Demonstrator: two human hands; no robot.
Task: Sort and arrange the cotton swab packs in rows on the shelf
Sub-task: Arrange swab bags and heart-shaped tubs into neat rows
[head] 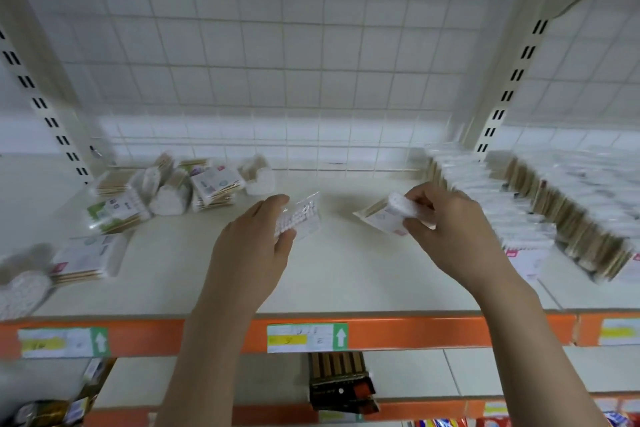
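My left hand (258,239) grips a small clear swab pack (302,218) above the middle of the cream shelf (329,281). My right hand (446,222) holds a second swab pack (384,215) by its white cotton end, its stick end tilted down to the left. A loose heap of swab packs (166,189) lies at the back left. On the right, rows of packs (519,204) stand on edge, running from the back toward the front. Another flat pack (90,258) and a round tub of swabs (20,288) sit at the front left.
The shelf has an orange front rail (398,331) with price labels (306,338). White slotted uprights (502,100) flank the bay, with a wire grid back panel behind. A lower shelf holds a dark box of sticks (339,380) and other goods.
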